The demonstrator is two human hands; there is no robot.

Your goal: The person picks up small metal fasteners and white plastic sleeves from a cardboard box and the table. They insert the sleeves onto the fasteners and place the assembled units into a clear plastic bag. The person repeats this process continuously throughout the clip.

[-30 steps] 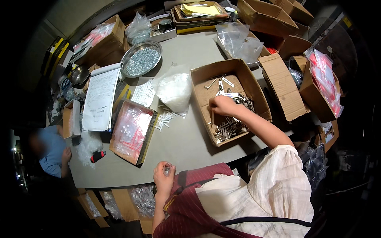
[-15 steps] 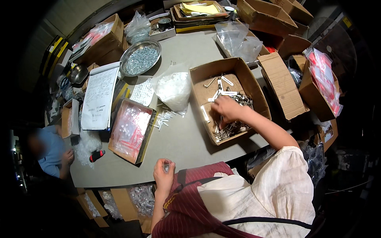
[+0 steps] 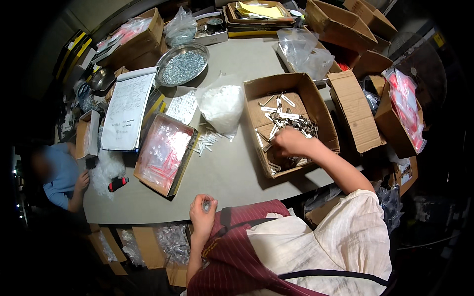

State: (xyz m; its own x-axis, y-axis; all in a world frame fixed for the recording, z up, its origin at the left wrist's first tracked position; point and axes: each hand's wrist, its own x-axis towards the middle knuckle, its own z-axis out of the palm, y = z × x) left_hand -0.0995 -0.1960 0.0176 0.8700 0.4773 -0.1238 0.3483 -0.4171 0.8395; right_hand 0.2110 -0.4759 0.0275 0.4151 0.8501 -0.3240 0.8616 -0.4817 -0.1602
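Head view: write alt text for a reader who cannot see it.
A person's right hand reaches into an open cardboard box of small metal parts on a grey table, while the left hand holds a small item near the chest. A tray of pink bags and a metal bowl of screws sit further left.

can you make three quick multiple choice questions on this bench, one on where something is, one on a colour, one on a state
1. Where is the right hand?
A. in the open cardboard box of metal parts
B. on the notepad
C. in the round metal tray

2. What colour is the apron?
A. green
B. dark red
C. yellow

3. How is the left hand?
A. flat on the table
B. closed round a small item
C. resting open in the tray

Answers: 1 A, it reaches among the metal parts in the cardboard box. 2 B, dark red with thin stripes. 3 B, fingers curl on a small pale item at the table edge.
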